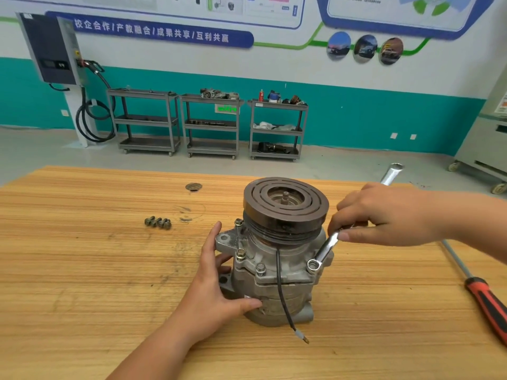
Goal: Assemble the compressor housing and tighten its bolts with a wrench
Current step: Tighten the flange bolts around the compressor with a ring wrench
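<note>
Wooden bench (82, 270) before a teal wall (356, 119): left grip (216, 281) clasps the compressor (293, 263), right grip (384, 212) pinches the wrench (326, 248).

The compressor (274, 259) stood centrally on the table (82, 256), wrench (325, 249) at its right side, bolts (158, 222) to its left, screwdriver (485, 300) along the right edge.
</note>
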The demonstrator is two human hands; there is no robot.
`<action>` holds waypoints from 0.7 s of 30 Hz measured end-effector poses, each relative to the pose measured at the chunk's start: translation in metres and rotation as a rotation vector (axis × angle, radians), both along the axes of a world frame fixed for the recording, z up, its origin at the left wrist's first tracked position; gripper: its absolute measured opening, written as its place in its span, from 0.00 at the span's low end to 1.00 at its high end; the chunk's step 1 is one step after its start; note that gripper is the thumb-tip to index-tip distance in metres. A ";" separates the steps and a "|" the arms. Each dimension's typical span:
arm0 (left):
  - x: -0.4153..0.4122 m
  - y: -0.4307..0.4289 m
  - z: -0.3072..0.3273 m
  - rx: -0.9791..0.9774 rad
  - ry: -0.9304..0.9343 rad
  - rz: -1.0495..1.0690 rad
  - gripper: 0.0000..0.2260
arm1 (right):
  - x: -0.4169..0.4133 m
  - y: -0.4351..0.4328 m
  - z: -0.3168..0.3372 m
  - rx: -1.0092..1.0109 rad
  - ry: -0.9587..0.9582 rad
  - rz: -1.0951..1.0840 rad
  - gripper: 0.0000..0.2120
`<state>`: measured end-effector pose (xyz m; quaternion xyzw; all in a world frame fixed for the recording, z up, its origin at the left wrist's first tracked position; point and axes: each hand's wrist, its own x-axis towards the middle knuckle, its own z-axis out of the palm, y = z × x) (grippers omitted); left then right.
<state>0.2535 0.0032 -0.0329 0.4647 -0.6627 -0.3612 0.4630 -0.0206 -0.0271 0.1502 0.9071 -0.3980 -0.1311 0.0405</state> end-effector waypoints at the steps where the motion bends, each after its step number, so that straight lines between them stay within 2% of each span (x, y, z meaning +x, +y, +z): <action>1: 0.000 0.000 0.000 -0.001 0.000 -0.001 0.56 | 0.003 -0.003 0.001 0.039 0.022 -0.019 0.28; 4: -0.001 0.000 0.001 -0.002 0.000 0.001 0.55 | 0.008 -0.009 0.003 0.136 0.032 -0.066 0.16; 9: -0.001 0.000 0.000 -0.009 0.002 0.002 0.56 | 0.007 -0.004 0.005 0.295 0.032 -0.173 0.08; 17: 0.000 -0.001 -0.003 -0.025 0.003 0.010 0.56 | 0.007 0.004 0.010 0.565 -0.043 -0.408 0.12; 19: -0.001 0.000 0.000 -0.017 0.009 0.013 0.56 | 0.001 0.014 0.002 0.810 -0.195 -0.541 0.15; 21: -0.002 0.000 0.001 -0.011 0.021 0.018 0.54 | -0.003 0.032 -0.011 1.158 -0.488 -0.721 0.15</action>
